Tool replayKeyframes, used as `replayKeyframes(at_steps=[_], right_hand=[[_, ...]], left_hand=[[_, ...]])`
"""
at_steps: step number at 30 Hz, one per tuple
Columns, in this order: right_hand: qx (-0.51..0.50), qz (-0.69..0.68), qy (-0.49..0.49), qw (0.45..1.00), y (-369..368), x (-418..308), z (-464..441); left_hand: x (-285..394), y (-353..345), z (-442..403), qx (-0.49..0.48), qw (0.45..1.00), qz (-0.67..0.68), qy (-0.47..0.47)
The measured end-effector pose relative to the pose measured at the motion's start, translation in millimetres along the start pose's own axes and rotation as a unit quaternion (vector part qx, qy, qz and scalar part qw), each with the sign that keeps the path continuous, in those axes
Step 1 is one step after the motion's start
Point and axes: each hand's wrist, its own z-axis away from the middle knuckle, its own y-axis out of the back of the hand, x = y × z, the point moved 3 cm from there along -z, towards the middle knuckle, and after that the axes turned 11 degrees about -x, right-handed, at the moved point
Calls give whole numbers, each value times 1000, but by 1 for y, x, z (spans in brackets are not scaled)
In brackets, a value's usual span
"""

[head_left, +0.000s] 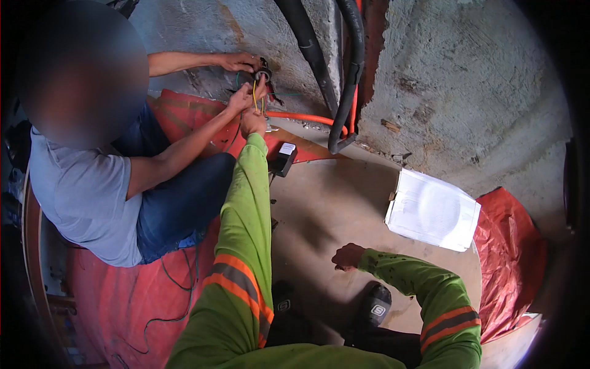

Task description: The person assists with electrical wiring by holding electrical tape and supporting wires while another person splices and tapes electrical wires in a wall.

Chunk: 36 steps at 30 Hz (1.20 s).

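Note:
My left hand (252,123) reaches far forward at the wall, its fingers pinched on a thin yellow wire (254,95). The wire runs up to a dark round fitting (263,74) at the wall, where other thin wires hang. A co-worker's two hands are right beside mine, one on the fitting and the other (241,98) at the wires. My right hand (348,256) hangs over the tan floor board, fingers curled in; whatever they hold, if anything, is hidden. Below my left hand stands a small black box (284,159) with a pale top.
An orange corrugated conduit (307,116) runs along the wall's foot to thick black pipes (351,74). A white panel (432,210) lies on the tan board (332,203) at right. Red sheeting (510,258) lies on both sides. The co-worker (86,190) sits at left, near a thin dark cable.

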Motion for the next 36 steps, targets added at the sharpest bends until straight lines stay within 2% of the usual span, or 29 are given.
replayKeyframes(at_steps=[2,5,14,17,29,32,36], right_hand=[[15,0,1,1000,1,0,0],[21,5,-2,1000,-1,1,-4],[-32,-11,-12,999,-1,-6,-6],[-34,-12,3,999,-2,-4,-6],[-43,-17,-4,999,-3,-8,-8],[-41,-14,-5,999,-3,-8,-8],[-34,-6,-5,999,-3,-9,-7]], left_hand=[[0,2,2,-11,999,-25,-35],[-2,2,3,-17,999,-1,-36],[1,10,8,-20,999,10,-23],[2,7,4,-36,998,-2,-53],[-4,3,0,-45,999,20,-21],[-6,-1,-8,14,998,35,-53],[1,5,0,1,999,35,-15]])
